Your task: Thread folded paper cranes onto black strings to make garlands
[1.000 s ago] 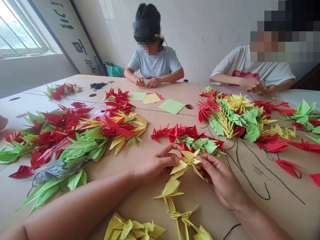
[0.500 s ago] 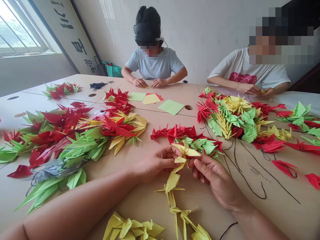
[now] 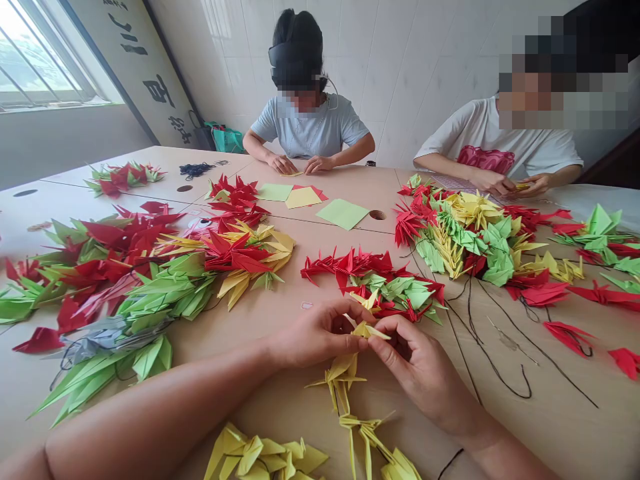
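Note:
Both hands meet over the near middle of the table. My left hand pinches a yellow paper crane between thumb and fingers. From the other side my right hand grips the same crane, its fingertips close to the left ones. Below them a string of yellow paper cranes trails down toward the near edge. Another heap of yellow cranes lies beside my left forearm. Just beyond the hands rests a bundle of red cranes with green cranes next to it.
A big pile of red and green cranes covers the left side. Another mixed pile lies at the right, with black threads trailing from it. Green paper sheets lie mid-table. Two people fold paper across the table.
My hands have drawn closer together. The upper yellow cranes have shifted, and one now lies beyond my fingers while another is pinched between both hands.

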Available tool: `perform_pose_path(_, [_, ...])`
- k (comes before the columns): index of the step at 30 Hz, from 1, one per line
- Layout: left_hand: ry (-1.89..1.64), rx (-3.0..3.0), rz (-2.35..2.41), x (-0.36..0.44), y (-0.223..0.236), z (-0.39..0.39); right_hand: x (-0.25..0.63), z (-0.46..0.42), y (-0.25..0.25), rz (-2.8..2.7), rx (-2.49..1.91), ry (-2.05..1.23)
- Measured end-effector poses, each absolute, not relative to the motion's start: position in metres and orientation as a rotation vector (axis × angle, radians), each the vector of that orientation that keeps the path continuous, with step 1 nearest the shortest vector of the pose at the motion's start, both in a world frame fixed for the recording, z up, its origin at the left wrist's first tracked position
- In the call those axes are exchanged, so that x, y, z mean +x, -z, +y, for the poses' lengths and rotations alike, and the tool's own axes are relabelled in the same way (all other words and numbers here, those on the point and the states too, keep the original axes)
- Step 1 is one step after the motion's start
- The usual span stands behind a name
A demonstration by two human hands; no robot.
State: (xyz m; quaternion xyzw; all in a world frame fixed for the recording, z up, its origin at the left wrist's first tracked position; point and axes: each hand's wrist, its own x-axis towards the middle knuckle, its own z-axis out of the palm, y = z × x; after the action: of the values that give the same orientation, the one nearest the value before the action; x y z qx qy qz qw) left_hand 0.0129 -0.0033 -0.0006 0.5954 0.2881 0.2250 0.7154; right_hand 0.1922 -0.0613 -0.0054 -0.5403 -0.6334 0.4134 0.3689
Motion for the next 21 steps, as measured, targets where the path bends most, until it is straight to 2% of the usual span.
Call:
perform_pose_path(3, [-0.495, 1.200, 0.597, 0.0125, 0.0008, -0.0017, 0.1935, -0.0592, 0.0026, -1.568, -1.393, -1.078])
perform_pose_path(14, [-0.535, 0.958, 0.492, 0.0115, 0.0035, 0.0026, 0.1992, -0.0560, 0.0047, -1.256, -1.272, -1.479])
perform_pose_path(21, [-0.493, 1.170, 0.497, 0.0135, 0.0023, -0.0058, 0.1958, -0.0576, 0.0024, -1.292, -1.300, -1.454])
